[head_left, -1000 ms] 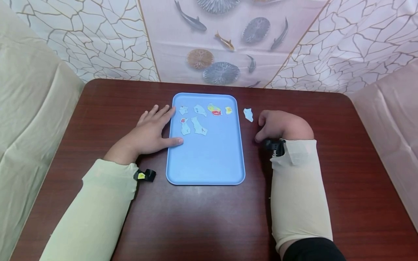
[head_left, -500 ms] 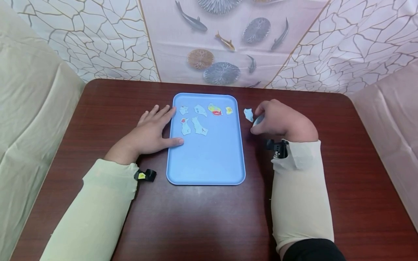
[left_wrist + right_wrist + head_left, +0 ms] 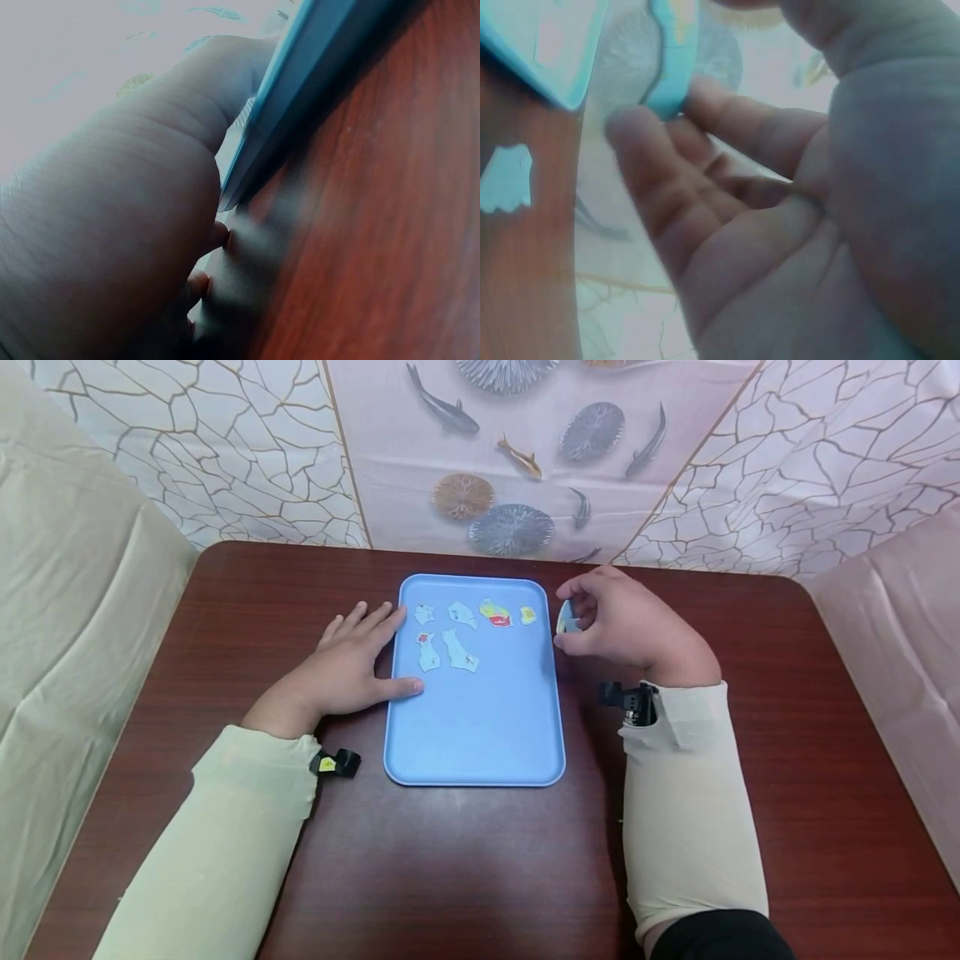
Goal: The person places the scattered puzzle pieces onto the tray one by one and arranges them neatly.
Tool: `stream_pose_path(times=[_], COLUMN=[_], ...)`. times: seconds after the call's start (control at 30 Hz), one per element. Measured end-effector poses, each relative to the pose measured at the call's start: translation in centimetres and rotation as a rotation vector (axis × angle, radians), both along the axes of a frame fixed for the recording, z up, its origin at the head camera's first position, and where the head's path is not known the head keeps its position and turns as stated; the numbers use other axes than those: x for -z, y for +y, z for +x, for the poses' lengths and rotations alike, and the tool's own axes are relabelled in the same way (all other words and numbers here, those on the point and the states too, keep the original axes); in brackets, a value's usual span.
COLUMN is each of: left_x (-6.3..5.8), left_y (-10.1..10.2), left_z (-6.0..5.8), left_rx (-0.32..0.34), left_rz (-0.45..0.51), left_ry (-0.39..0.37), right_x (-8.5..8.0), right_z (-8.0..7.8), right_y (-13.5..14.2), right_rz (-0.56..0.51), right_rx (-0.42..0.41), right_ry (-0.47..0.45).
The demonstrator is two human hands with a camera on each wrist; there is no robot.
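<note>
My left hand (image 3: 339,672) lies spread at the left side of a light-blue tray (image 3: 480,727), its thumb over the rim and its fingers along the edge. Between thumb and fingers of my right hand (image 3: 626,627), just right of the tray, I hold an irregular pale-blue puzzle piece (image 3: 565,617). The right wrist view shows this held piece (image 3: 676,64) raised on edge, with a yellowish patch on its face. A second pale piece (image 3: 508,180) lies flat on the table in that view; in the head view my right hand covers it.
On the tray, several irregular pieces form two rows: a yellow-and-red one (image 3: 496,612), a small yellow one (image 3: 528,615) and pale-blue ones such as the long piece (image 3: 459,651). Under it spreads a dark red-brown table (image 3: 450,868). A patterned cloth (image 3: 517,460) hangs behind.
My right hand has picked up a pale-blue piece and moved up and left toward the tray, over the spot of the loose piece. The left hand stays still.
</note>
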State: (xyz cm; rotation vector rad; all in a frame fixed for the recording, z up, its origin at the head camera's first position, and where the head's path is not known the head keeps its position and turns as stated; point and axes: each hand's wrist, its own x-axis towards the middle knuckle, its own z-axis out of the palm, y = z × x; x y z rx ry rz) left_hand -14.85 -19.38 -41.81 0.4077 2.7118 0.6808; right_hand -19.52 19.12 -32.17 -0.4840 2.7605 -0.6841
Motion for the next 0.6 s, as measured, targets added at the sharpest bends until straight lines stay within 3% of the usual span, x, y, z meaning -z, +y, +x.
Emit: stream_pose_path(times=[0.4, 0.6], left_x=[0.0, -0.1], left_y=[0.0, 0.0], left_z=[0.0, 0.0], left_rx=[0.001, 0.001], left_rz=[-0.001, -0.002], left_ry=[0.005, 0.0], right_x=[0.5, 1.1], right_z=[0.4, 0.4], right_y=[-2.8, -3.7], right_rz=[-0.065, -0.095], right_rx=[-0.114, -0.148], right_ry=[0.143, 0.136])
